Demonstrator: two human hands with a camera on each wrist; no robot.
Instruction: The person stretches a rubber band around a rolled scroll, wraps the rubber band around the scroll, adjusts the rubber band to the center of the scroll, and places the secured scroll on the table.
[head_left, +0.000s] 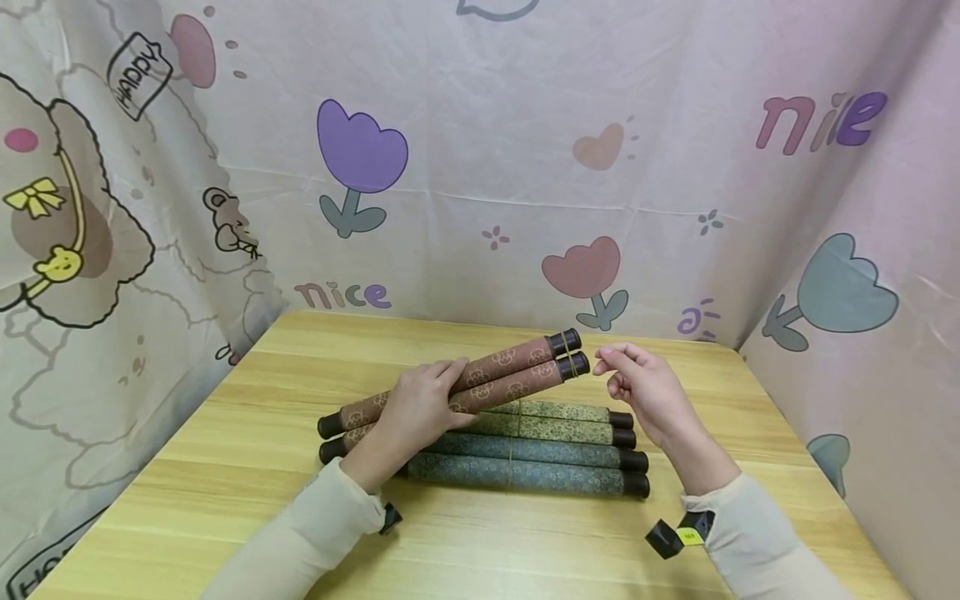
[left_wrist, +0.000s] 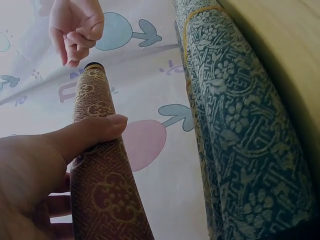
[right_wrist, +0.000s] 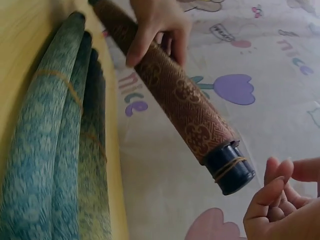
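Note:
My left hand [head_left: 420, 404] grips a pair of reddish-brown patterned scrolls [head_left: 517, 385] about their middle, its thumb along the near one. They slant up to the right over other scrolls. A thin rubber band [right_wrist: 231, 168] circles their dark end knobs at the right. Just beyond that end is my right hand [head_left: 651, 393], apart from the scrolls, its fingers loosely bent with nothing seen between them. Under the raised pair lie yellow-green scrolls [head_left: 566, 430] and, nearer me, blue scrolls [head_left: 555, 475], with rubber bands around them.
The scrolls lie on a light wooden table [head_left: 225, 450]. Behind it and along both sides hangs a printed cloth [head_left: 480, 175] with flowers and lettering. Small black devices, one a cube [head_left: 664, 539], are strapped at both wrists.

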